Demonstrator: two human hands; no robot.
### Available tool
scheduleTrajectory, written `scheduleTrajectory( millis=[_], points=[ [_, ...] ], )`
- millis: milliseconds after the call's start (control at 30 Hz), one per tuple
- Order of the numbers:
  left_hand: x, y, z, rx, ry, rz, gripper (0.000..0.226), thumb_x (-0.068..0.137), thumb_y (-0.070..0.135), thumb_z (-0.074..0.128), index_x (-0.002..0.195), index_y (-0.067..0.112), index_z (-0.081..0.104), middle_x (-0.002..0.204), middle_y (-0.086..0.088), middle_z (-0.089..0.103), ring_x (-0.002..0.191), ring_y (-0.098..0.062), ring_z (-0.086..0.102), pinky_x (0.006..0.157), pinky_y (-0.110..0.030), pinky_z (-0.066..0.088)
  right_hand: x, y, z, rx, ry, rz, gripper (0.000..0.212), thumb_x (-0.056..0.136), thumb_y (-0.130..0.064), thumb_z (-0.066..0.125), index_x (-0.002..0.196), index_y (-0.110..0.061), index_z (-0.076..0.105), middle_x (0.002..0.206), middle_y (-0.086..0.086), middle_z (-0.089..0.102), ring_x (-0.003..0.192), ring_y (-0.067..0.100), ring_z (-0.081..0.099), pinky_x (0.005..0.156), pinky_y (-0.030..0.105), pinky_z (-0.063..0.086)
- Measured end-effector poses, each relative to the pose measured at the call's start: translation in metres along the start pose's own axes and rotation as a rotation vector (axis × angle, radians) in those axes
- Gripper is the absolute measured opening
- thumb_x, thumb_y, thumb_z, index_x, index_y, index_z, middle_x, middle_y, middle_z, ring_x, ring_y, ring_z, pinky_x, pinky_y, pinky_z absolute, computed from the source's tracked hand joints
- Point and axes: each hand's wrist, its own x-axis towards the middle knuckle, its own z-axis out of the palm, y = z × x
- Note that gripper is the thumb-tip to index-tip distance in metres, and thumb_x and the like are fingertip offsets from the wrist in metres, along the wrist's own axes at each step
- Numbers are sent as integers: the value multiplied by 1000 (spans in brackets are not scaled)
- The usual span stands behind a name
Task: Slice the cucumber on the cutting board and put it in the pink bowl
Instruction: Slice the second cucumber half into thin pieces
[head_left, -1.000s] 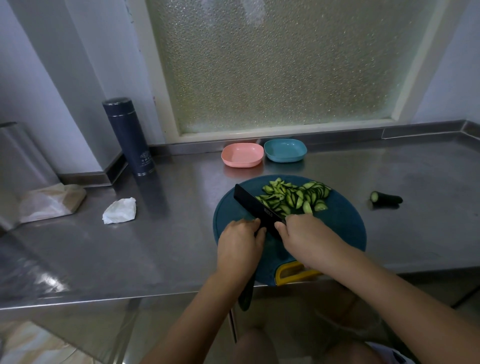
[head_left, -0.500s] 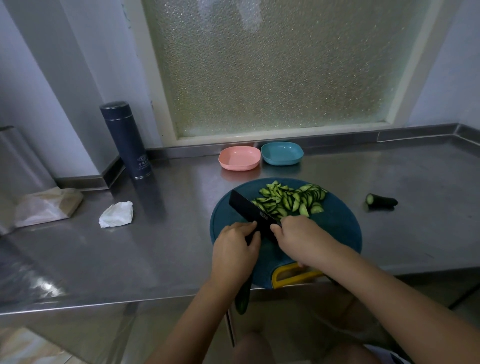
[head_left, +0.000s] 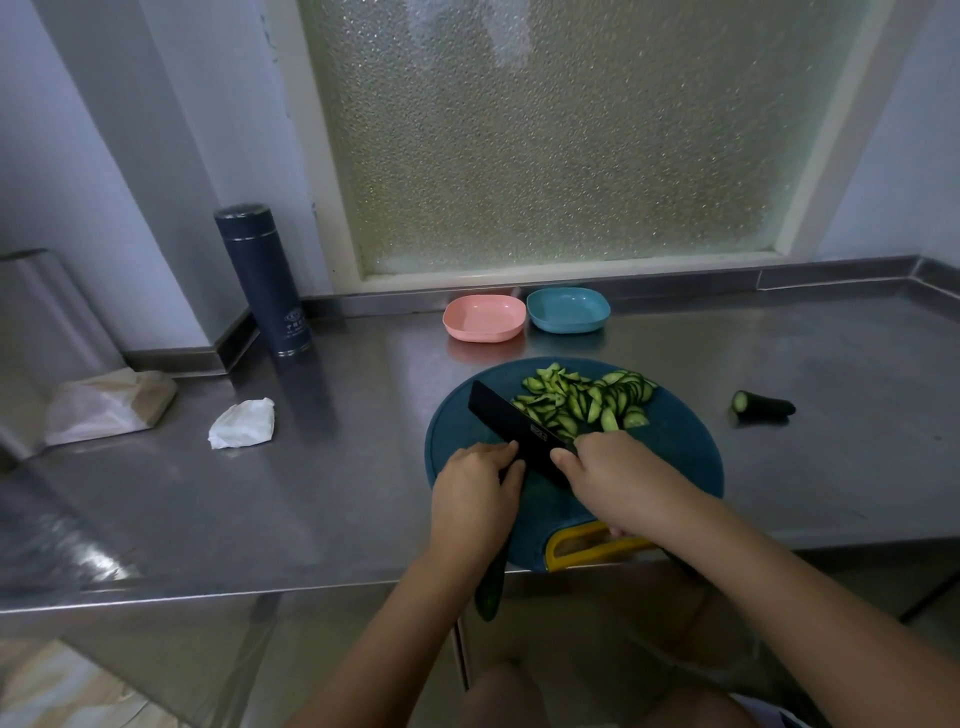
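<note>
At frame centre the left hand (head_left: 475, 493) clamps the cucumber (head_left: 491, 587) overhanging the counter edge, fingertips beside the knife (head_left: 519, 434) gripped by the right hand (head_left: 618, 480), so a slip risks a cut.

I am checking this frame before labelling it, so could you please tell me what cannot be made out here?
- Cut point, head view: the left hand covers where the knife meets the cucumber.
- Knife handle, head view: hidden by the right hand.
- Flask print: too small to read.
- Outside the window: blurred by frosted glass.
</note>
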Motion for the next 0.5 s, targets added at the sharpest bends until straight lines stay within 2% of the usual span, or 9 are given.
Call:
scheduleTrajectory(
  millis=[100, 200, 500],
  points=[
    [-1, 0, 0, -8, 3, -1, 32, 94, 26, 53, 124, 18, 60, 121, 1, 64, 110, -17, 55, 91, -22, 37, -4, 0, -2, 6, 23, -20, 45, 103, -40, 28, 88, -8, 56, 63, 8, 58, 39, 14, 53, 42, 23, 40],
    [-1, 2, 0, -11, 13, -7, 31, 93, 24, 53, 122, 18, 62, 120, 2, 65, 108, -17, 57, 90, -23, 39, -5, 1, -5, 15, 9, -11, 45, 103, -39, 27, 93, -8, 57, 65, 10, 62, 40, 15, 55, 39, 21, 38],
    [-2, 3, -1, 12, 5, 10, 30, 94, 24, 52, 120, 16, 63, 118, 2, 66, 105, -20, 58, 89, -28, 43, -9, 2, -5, -6, 10, -32, 46, 103, -39, 25, 96, -8, 58, 61, 9, 61, 40, 13, 53, 37, 18, 36]
  ],
)
